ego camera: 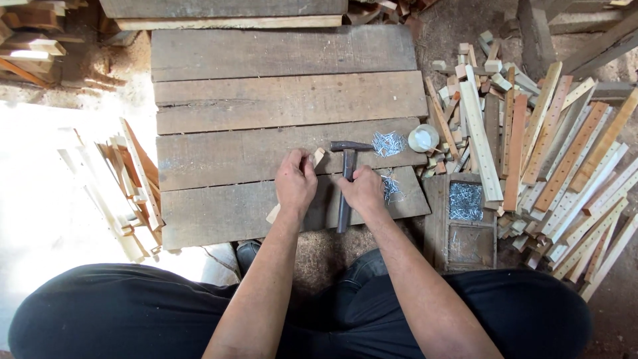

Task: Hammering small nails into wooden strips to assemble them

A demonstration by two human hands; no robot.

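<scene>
My left hand (295,182) grips a short pale wooden slat (319,157) that lies slanted on the plank bench (266,100); the slat's ends show above and below the hand. My right hand (363,190) rests on the bench just right of the hammer's (346,174) dark handle, fingers curled, touching or nearly touching it. The hammer lies flat with its head pointing away from me. A small heap of nails (388,142) sits just right of the hammer head, and a second heap of nails (392,188) lies beside my right hand.
A wooden tray with nails (466,201) stands at the bench's right end. A white lid (423,137) lies near it. Many long slats (565,166) are piled on the right; a slat frame (126,186) lies in bright light on the left.
</scene>
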